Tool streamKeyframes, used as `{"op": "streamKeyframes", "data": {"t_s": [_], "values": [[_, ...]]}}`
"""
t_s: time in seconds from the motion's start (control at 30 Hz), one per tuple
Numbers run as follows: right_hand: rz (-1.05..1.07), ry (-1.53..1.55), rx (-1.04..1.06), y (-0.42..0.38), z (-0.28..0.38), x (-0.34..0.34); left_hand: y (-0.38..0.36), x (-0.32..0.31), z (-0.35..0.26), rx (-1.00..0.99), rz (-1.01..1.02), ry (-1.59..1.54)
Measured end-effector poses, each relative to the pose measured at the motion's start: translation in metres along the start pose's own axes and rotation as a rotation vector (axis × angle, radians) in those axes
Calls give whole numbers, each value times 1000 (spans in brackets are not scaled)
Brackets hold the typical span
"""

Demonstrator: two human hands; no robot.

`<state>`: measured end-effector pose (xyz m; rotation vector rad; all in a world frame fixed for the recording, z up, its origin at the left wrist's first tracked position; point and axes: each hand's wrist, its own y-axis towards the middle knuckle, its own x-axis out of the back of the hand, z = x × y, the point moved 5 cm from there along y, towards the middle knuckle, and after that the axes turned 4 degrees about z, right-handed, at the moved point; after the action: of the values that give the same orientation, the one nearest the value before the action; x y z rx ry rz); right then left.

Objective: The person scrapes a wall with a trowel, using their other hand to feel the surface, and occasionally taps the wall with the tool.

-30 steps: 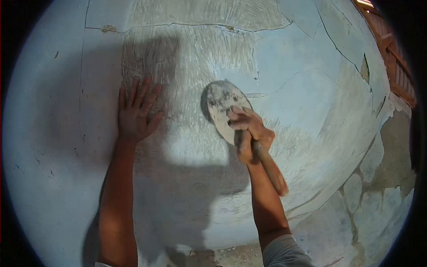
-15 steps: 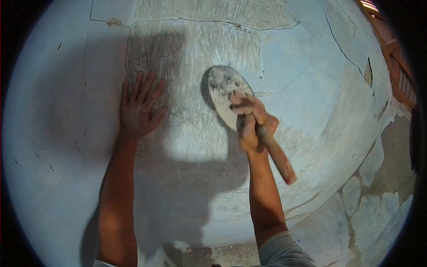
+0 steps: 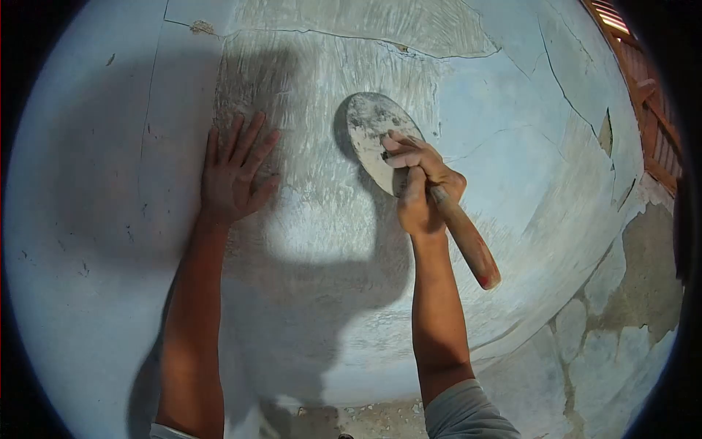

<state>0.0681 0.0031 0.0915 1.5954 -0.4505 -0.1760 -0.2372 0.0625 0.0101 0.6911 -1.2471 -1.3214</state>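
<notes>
A pale blue-grey wall [image 3: 497,110] with a rough, streaked plaster patch [image 3: 322,95] fills the view. My left hand [image 3: 238,172] lies flat against it with fingers spread, holding nothing. My right hand [image 3: 428,179] grips a tool with an oval blade [image 3: 376,128], grey and darkly stained. Its wooden handle [image 3: 468,238] points down to the right, below the hand. Some fingers of that hand rest on the back of the blade, which is at the wall over the streaked patch.
Cracks cross the wall at the top and right. Broken plaster [image 3: 647,263] exposes a rough brownish surface at the lower right. A reddish wooden structure [image 3: 654,110] stands at the upper right edge. Shadows of the arms and head fall on the wall.
My right hand and the tool have moved slightly up and to the right. My left hand stays flat on the wall, and the view has shifted a little.
</notes>
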Motion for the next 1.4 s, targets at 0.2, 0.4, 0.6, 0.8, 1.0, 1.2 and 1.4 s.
{"op": "streamKeyframes", "data": {"t_s": [0.2, 0.4, 0.6, 0.8, 1.0, 1.2, 1.4], "values": [[21, -97, -16, -95, 5, 19, -1, 0, 0, 15, -15, -16], [-30, 16, -33, -50, -9, 2, -1, 1, -1, 3, -30, -15], [82, -62, -74, -34, 10, 6, -2, -2, 1, -3, -21, -15], [24, 9, -44, -88, 8, 15, -2, -3, 0, 26, -6, -36], [37, 70, -14, -5, -5, -5, -1, -1, 0, 14, 8, -3], [-5, -41, -16, -90, 9, 15, -3, -3, -1, 16, -26, -29], [-44, 18, -192, -18, 9, 0, -3, -1, 0, -3, -20, -13]]}}
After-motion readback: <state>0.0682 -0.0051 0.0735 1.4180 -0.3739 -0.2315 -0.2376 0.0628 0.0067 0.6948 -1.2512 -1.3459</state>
